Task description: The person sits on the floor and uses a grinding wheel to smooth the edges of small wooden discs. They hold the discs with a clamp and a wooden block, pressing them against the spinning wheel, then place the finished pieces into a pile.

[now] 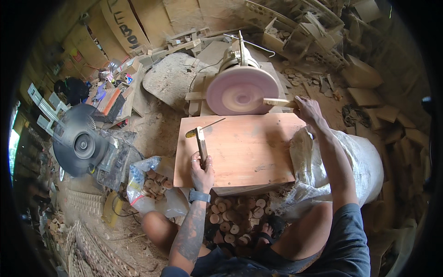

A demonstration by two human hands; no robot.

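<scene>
My right hand [308,111] reaches forward and grips a short pale wooden stick [279,102]. The stick's far end meets the right side of the face of a round disc sander [242,91], whose surface is smeared as if spinning. On the wooden worktop [249,150] rests my left hand [202,173], fingers closed round a narrow wooden strip [201,143] that points away from me. By the strip's far end lies a thin metal rod [214,123] with a yellow end [190,134], perhaps a screwdriver; the strip hides its middle.
A white woven sack [353,159] leans at the worktop's right. Left stand a fan [83,144] and a plastic bag [143,177] of wooden discs. More small wooden discs [226,217] lie between my feet. Wood offcuts [364,97] pile up at far right.
</scene>
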